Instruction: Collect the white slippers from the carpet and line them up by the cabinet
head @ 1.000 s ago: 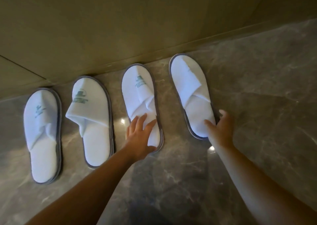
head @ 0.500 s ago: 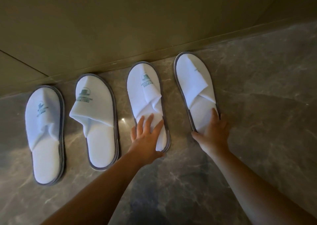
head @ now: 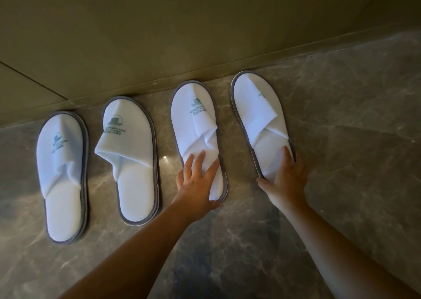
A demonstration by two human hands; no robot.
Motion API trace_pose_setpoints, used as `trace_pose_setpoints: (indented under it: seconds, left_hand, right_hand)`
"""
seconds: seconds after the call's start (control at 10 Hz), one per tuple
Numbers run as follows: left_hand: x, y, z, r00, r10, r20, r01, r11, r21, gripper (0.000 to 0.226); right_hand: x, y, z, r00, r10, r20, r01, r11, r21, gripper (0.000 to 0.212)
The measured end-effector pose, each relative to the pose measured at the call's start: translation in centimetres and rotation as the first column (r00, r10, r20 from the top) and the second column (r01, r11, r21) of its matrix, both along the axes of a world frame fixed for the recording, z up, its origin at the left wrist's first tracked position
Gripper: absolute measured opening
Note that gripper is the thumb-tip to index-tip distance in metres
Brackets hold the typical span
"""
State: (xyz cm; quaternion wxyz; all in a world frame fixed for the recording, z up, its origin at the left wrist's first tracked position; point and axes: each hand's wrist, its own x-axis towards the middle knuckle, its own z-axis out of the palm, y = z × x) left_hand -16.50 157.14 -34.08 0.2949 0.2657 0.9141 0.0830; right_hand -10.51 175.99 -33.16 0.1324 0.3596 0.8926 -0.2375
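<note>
Several white slippers with grey soles lie in a row on the marble floor, toes against the cabinet base (head: 159, 86). From the left: the first slipper (head: 60, 162), the second slipper (head: 132, 143), the third slipper (head: 193, 125) and the fourth slipper (head: 257, 107). My left hand (head: 197, 184) lies on the heel of the third slipper, fingers spread on top and thumb at its heel edge. My right hand (head: 286, 182) clasps the heel of the fourth slipper, thumb at its left edge and fingers on its right edge.
The cabinet front (head: 159, 36) rises as a plain olive-brown panel along the whole back. Grey veined marble floor (head: 341, 162) stretches to the right and in front of the row. No carpet is in view.
Both hands have pushed the third and fourth slippers toward the cabinet. The fourth slipper has turned straighter, and my right hand has closed around its heel. The two left slippers have not moved.
</note>
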Motion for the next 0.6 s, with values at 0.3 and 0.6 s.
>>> trace_pose_setpoints:
  seconds: [0.3, 0.6]
  left_hand:
    - [0.0, -0.2, -0.6, 1.000, 0.001, -0.025, -0.002, 1.000, -0.031, 0.099]
    - [0.0, -0.5, 7.7, 0.999, -0.038, 0.001, 0.037, 0.986, 0.165, 0.075]
  right_hand:
    - [0.0, 0.2, -0.4, 1.000, -0.005, -0.021, 0.005, 1.000, 0.012, 0.100]
    - [1.7, -0.2, 6.5, 0.893, 0.114, -0.436, -0.202, 0.966, -0.162, 0.064]
